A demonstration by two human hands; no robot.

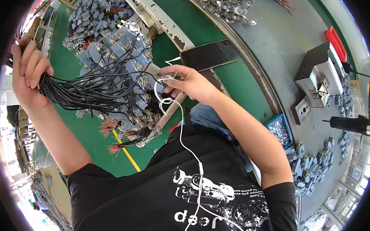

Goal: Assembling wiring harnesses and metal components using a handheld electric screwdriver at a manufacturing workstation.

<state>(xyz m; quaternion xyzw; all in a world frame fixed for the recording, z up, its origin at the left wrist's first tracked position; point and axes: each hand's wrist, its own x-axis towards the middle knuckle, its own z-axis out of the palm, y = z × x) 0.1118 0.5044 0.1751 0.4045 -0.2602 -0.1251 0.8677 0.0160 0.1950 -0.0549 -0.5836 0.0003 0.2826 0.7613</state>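
High on the left, my left hand [30, 74] is closed round a thick bundle of black wires [86, 90]. The wires fan out to a cluster of grey-blue blocks with round metal caps [127, 48], which hangs between my hands. My right hand [188, 83] is beside the cluster's right side, its fingers bent in and closed. What those fingers grip is partly hidden; a white cord [181, 123] loops by the fingertips and runs down over my shirt.
A dark phone [209, 54] lies beyond my right hand near the bench edge. More wired parts [98, 16] are heaped at the far left. On the grey bench to the right are a metal box device [318, 70], a blue tray of small parts [278, 130] and a black-handled tool [348, 125].
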